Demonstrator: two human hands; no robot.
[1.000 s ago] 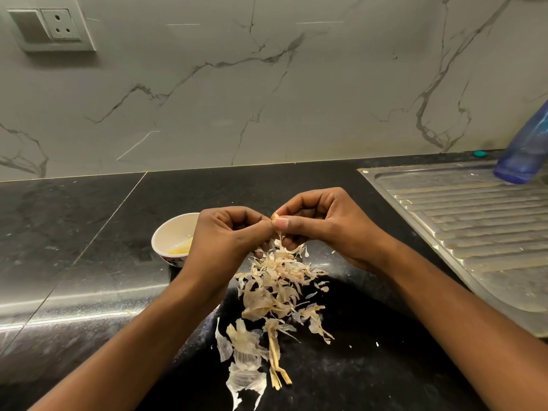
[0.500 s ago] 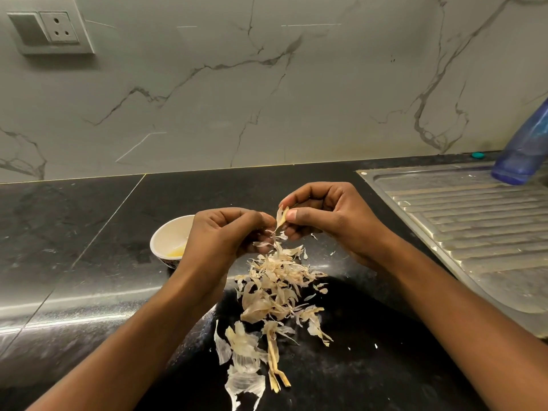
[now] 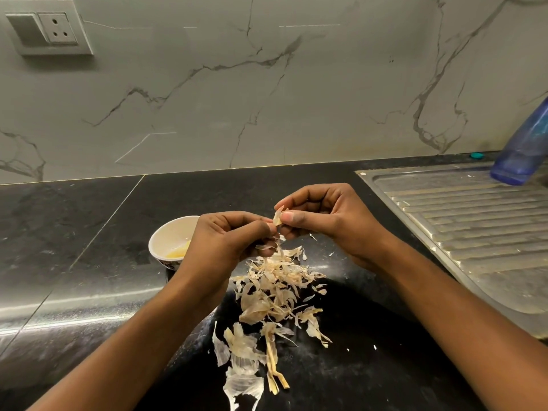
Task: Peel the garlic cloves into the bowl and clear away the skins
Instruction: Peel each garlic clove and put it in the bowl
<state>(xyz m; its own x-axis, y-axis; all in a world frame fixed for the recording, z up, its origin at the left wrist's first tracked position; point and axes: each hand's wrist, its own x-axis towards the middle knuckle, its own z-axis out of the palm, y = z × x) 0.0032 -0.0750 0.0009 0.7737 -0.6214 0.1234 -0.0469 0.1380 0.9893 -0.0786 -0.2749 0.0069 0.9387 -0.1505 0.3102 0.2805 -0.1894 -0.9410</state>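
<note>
My left hand (image 3: 228,238) curls round a garlic clove that its fingers hide almost fully. My right hand (image 3: 329,216) pinches a strip of pale skin (image 3: 278,217) between thumb and forefinger, lifted just above the left hand's fingertips. Below both hands a pile of dry garlic skins (image 3: 275,295) lies on the black counter, trailing toward me with larger white flakes (image 3: 243,378). A small white bowl (image 3: 166,232) stands left of the left hand, partly covered by it, with pale yellow peeled garlic (image 3: 178,251) inside.
A steel sink drainboard (image 3: 474,226) takes up the right side, with a blue bottle (image 3: 525,149) at its far end. The black counter (image 3: 74,232) runs left to a marble wall with a socket plate (image 3: 49,29). Small skin crumbs dot the counter.
My right hand has pulled the skin strip up and slightly right, away from the clove in my left hand. The hands have drawn a little apart.
</note>
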